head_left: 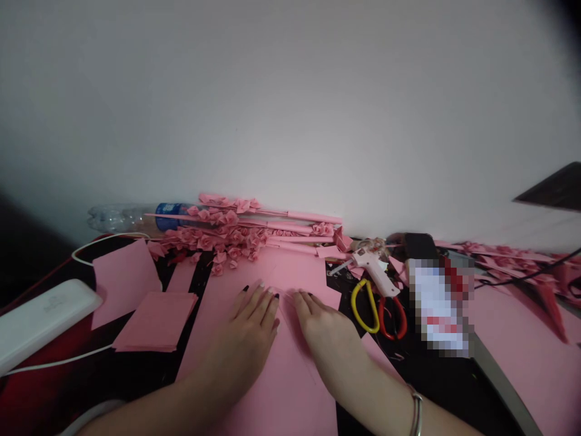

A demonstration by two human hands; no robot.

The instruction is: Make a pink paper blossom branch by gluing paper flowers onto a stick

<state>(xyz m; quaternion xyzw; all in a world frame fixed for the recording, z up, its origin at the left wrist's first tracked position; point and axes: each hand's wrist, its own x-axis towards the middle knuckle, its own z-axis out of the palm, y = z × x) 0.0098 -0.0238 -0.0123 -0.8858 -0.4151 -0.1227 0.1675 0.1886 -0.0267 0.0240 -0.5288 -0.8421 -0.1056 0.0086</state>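
Observation:
A long pink paper sheet lies on the dark table in front of me. My left hand rests on it, palm down, with the fingers stretched forward. Opposite it, my right hand presses down on paper too, its fingers extended and close together. Between the hands there is a small pink paper piece, partly hidden by the right fingers. Beyond the fingertips lies a heap of folded pink paper flowers, several with rolled paper stems.
On the left are a stack of pink paper squares, a white power strip and a clear plastic bottle. To the right lie a glue gun, scissors with yellow and red handles, and a phone with a blurred screen. A wall stands behind.

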